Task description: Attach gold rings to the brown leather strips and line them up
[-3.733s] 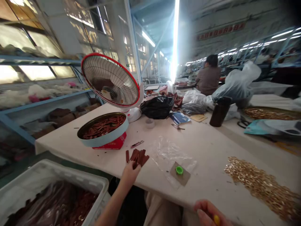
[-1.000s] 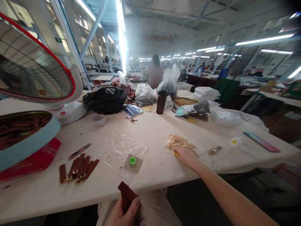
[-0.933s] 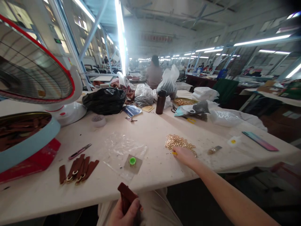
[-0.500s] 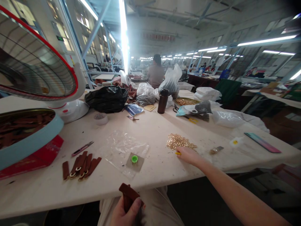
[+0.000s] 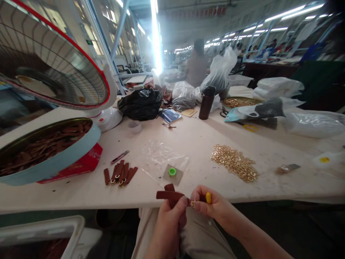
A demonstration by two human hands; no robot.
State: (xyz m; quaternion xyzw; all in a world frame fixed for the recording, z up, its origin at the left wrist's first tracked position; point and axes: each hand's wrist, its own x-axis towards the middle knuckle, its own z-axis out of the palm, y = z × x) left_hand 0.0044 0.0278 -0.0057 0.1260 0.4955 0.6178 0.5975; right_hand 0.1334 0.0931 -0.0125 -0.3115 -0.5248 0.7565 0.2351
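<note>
My left hand (image 5: pixel 171 219) is closed around brown leather straps (image 5: pixel 168 195) that cross each other above the table's front edge. Close beside it, my right hand (image 5: pixel 208 203) pinches gold metal rings (image 5: pixel 193 204) at the near end of a strap. A small yellow piece (image 5: pixel 208 197) sticks up from the right hand; what it belongs to is hidden. Farther right on the table lies a loose pile of gold rings (image 5: pixel 235 162). To the left, several brown straps with rings (image 5: pixel 121 173) rest in a bunch beside a thread snipper (image 5: pixel 120 157).
A green cap (image 5: pixel 171 172) sits on a small plate over a clear plastic sheet (image 5: pixel 153 153). Left stand a fan (image 5: pixel 107 84) and a round blue tin (image 5: pixel 67 156) of straps. Behind are a dark bottle (image 5: pixel 207 104), a black bag (image 5: pixel 141 104) and a seated person (image 5: pixel 196 70).
My right hand has come from the ring pile back to my left hand, bringing rings. The left hand has risen with the straps. The view has shifted, uncovering more of the pile.
</note>
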